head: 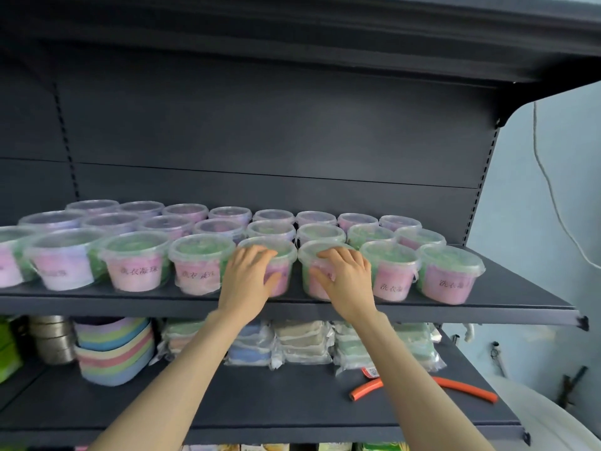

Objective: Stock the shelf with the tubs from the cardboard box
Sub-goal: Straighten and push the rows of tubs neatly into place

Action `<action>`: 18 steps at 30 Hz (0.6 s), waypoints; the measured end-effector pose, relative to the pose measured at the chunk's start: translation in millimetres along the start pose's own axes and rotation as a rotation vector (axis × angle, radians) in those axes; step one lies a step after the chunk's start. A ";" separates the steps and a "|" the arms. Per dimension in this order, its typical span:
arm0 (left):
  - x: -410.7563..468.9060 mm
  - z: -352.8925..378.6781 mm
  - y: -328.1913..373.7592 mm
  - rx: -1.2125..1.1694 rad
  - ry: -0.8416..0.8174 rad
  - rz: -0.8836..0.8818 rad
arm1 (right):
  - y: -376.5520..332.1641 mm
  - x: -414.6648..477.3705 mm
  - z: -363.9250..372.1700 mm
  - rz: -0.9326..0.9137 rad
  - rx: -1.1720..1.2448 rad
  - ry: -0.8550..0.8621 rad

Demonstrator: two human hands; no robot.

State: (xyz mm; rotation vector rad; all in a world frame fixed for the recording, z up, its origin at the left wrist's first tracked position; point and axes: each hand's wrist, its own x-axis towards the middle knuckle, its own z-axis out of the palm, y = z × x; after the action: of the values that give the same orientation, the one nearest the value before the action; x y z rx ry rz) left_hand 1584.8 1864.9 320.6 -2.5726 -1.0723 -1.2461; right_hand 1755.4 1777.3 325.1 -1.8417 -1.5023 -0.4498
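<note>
Several clear plastic tubs with pink and green contents stand in three rows on the dark upper shelf [507, 297]. My left hand [248, 276] grips a front-row tub [283, 252], fingers over its lid and thumb against its side. My right hand [344, 276] grips the neighbouring front-row tub [309, 255] the same way. Both tubs stand on the shelf, side by side near its front edge. More tubs stand to the right [450, 273] and to the left [136, 265]. The cardboard box is out of view.
The lower shelf [260, 405] holds stacked pastel bowls [113, 349], metal tins [53, 340], wrapped packs [305, 343] and an orange hose [465, 387]. Another dark shelf overhangs above. A white cable [553, 196] hangs on the wall at right.
</note>
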 end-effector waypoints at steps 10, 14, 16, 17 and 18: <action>1.3 5.7 -12.8 0.025 0.069 0.103 | -5.6 -4.6 9.6 0.012 0.014 0.094; -2.0 6.8 -11.0 0.050 0.080 0.115 | -6.0 -4.1 10.2 0.006 0.012 0.087; -2.9 4.6 -10.5 0.045 0.068 0.130 | -6.9 -4.6 10.4 0.018 0.012 0.088; -3.6 2.8 -11.0 0.034 0.053 0.136 | -8.4 -5.8 10.4 0.023 0.009 0.094; -4.8 0.7 -12.2 0.021 0.041 0.138 | -11.4 -7.6 10.3 0.021 0.006 0.101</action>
State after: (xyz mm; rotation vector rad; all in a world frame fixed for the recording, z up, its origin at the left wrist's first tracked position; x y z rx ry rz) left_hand 1575.5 1871.6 314.1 -2.5453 -0.8783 -1.2413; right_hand 1740.8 1780.1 316.5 -1.8010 -1.4135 -0.5199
